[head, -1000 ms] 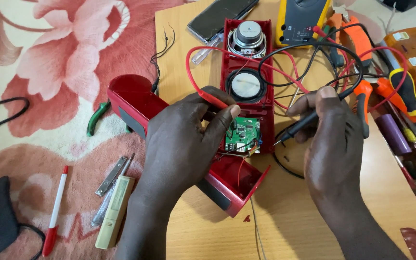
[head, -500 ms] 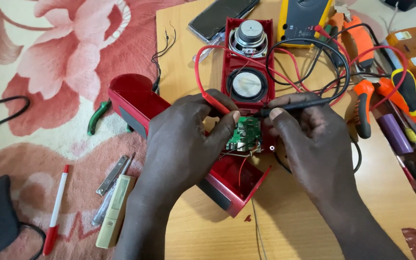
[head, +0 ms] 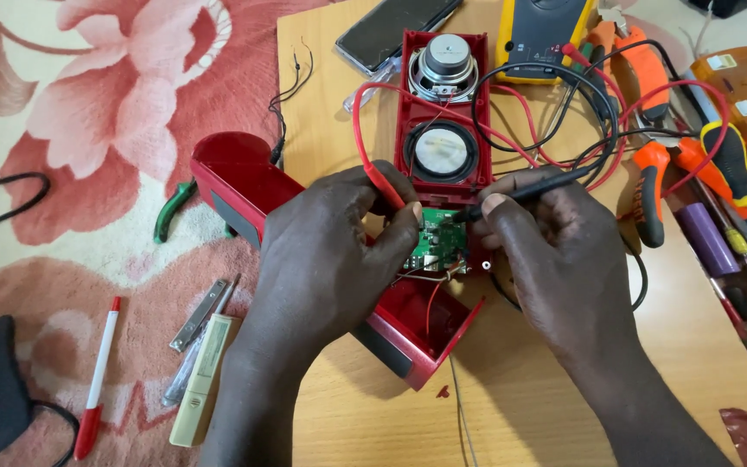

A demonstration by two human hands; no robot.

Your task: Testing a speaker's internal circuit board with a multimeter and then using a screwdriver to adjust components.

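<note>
Mid-frame, speaker (head: 425, 216) opened, both probes on board (head: 432, 251): left hand (head: 330, 268) pinching red probe (head: 388, 184), right hand (head: 555, 259) pinching black probe (head: 529, 186); reassembly undone.

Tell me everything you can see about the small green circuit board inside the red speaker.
The green circuit board is small, roughly rectangular, and dotted with tiny components. It lies flat in the opened red speaker case, just below the lower speaker cone. The left hand covers its left edge and brings a red probe to it; the right hand points a black probe at its top. Thin wires leave its lower edge.
</note>
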